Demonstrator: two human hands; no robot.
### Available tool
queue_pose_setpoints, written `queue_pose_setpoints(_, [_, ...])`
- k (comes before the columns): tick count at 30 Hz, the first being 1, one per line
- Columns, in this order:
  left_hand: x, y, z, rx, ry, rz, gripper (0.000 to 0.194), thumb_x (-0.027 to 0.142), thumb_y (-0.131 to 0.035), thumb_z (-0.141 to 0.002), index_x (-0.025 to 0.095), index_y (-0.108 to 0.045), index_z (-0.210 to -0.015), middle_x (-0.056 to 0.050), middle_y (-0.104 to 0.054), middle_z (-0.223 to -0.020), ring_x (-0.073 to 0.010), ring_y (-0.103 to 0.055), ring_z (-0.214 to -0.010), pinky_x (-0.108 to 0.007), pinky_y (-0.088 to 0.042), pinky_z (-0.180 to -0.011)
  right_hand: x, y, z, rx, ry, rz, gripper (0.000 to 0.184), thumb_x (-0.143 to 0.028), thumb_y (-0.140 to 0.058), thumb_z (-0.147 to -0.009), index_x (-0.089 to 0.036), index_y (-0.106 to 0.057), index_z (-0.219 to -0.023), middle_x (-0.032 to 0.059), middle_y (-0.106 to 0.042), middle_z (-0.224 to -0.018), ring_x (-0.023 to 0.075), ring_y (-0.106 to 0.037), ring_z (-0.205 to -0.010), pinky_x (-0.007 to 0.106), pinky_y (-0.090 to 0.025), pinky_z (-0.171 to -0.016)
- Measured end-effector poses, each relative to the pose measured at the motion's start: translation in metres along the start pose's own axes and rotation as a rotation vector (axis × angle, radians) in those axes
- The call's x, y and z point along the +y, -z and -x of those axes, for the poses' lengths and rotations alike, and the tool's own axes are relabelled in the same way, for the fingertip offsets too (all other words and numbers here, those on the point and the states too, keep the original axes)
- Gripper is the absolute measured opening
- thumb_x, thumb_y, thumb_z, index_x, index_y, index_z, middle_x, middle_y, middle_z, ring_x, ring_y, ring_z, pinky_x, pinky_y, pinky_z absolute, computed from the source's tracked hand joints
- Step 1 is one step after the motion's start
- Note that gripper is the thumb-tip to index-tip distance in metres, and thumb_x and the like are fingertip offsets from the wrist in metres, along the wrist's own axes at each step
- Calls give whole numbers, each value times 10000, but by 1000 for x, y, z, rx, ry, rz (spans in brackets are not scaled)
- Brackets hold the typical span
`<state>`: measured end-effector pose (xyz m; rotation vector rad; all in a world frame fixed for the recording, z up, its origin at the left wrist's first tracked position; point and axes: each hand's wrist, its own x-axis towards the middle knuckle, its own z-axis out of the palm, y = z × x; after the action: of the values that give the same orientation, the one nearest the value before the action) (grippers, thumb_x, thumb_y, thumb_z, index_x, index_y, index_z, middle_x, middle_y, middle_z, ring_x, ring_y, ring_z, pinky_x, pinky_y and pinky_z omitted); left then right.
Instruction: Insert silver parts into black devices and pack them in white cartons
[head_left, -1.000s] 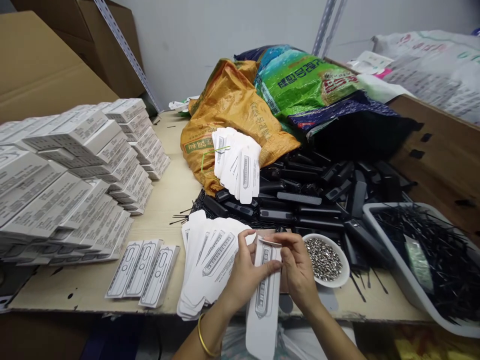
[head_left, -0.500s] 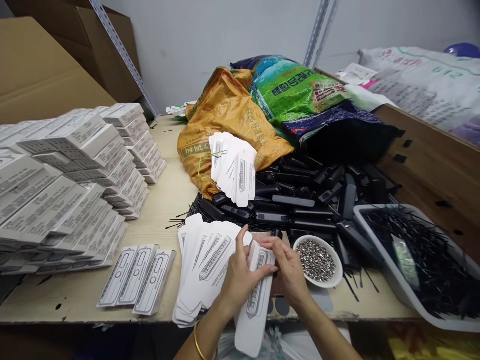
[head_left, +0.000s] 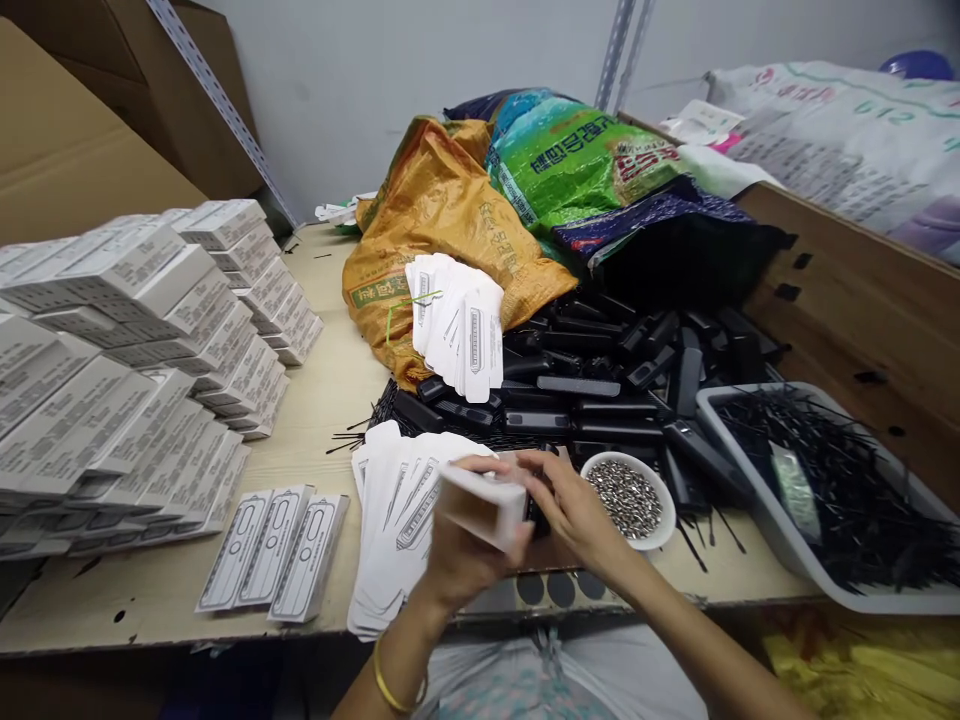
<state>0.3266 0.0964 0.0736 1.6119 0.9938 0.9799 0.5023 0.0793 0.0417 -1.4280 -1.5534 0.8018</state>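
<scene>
My left hand [head_left: 459, 560] grips a small white printed carton [head_left: 480, 505], held tilted and blurred over the table's front edge. At the carton's right end, my right hand [head_left: 574, 515] closes on a small black part [head_left: 537, 508]. Just left of my hands lies a fanned stack of flat white carton blanks [head_left: 394, 515]. A white bowl of small silver metal pieces [head_left: 628, 498] sits right beside my right hand.
Stacks of finished white boxes [head_left: 127, 370] fill the left. Three flat boxes [head_left: 274, 550] lie near the front edge. A heap of black devices [head_left: 622, 385] lies behind the bowl, a grey tray of black ties [head_left: 832, 490] at right, and orange [head_left: 442, 215] and green sacks [head_left: 577, 155] behind.
The long flat blank that hung down between my hands is now folded up into a short carton in my left hand. My right hand moved to its right end.
</scene>
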Motion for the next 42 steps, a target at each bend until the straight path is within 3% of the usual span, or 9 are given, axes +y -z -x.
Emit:
queue_pose_setpoints(4, [-14,7,7,5,441,-83,558,379,-695,-691,182,-496,-1175,-135,-643,-1123,-338,-542,-1178,-467,-437,-975,23,7,16,-291,359,523,468,-12,-511,-823,-271,-598,-1203,71,-565,-1357,247,-466,-1305,469,-406,-1067])
queue_pose_setpoints(8, [-25,9,3,72,507,-308,575,362,-680,-662,152,-495,-1164,-176,-601,-1196,-366,-492,-1233,-502,-370,-1028,32,12,7,-348,462,482,359,-20,-525,-830,-242,-622,-1096,66,-631,-1262,240,-517,-1260,483,-364,-1100])
queue_pose_setpoints(14, [-14,9,-9,16,399,-413,544,313,-592,-740,160,-452,-1243,-135,-620,-1130,-303,-592,-1051,-455,-449,-920,5,68,-21,403,-27,-129,447,-347,-655,-833,-260,-472,-1232,67,-678,-1010,234,-671,-905,396,-543,-794])
queue_pose_setpoints(17, [-7,-4,-11,-13,265,-461,585,218,-580,-712,164,-453,-1280,-133,-589,-1198,-301,-554,-1126,-454,-426,-967,-17,77,-25,579,-96,-333,473,-413,-639,-841,-288,-447,-1255,46,-646,-978,213,-653,-847,356,-540,-715])
queue_pose_setpoints(22, [0,-19,-11,8,87,-464,650,162,-580,-683,161,-435,-1317,-124,-576,-1241,-287,-537,-1167,-440,-422,-1008,-32,44,-27,185,75,-85,149,-366,-596,-871,-261,-660,-956,51,-605,-1049,211,-597,-972,354,-484,-862])
queue_pose_setpoints(30, [-20,-10,6,146,77,-301,756,168,-638,-718,203,-326,-1406,-118,-473,-1398,-279,-448,-1303,-451,-323,-1124,32,-4,-40,-106,-60,627,128,-60,-569,-732,-185,-567,-704,123,-659,-829,260,-607,-865,343,-475,-759])
queue_pose_setpoints(36, [-9,-26,5,78,110,-240,815,278,-691,-743,180,-308,-1456,-152,-412,-1468,-312,-361,-1375,-483,-304,-1149,29,13,-41,7,-131,185,162,-260,-610,-713,-227,-470,-639,-31,-533,-500,158,-522,-436,278,-416,-458])
queue_pose_setpoints(39, [-4,-29,2,94,174,-151,828,257,-675,-754,185,-266,-1471,-141,-326,-1525,-291,-276,-1424,-478,-240,-1181,-8,34,-35,247,-140,-424,344,-397,-699,-742,-233,-506,-975,-24,-621,-671,167,-617,-512,307,-511,-509])
queue_pose_setpoints(42, [-1,-33,2,82,188,-71,820,222,-675,-751,195,-256,-1455,-141,-321,-1524,-287,-281,-1420,-480,-232,-1181,-44,31,-25,427,8,-384,326,-340,-698,-792,-265,-524,-1056,4,-661,-791,171,-646,-623,319,-540,-579])
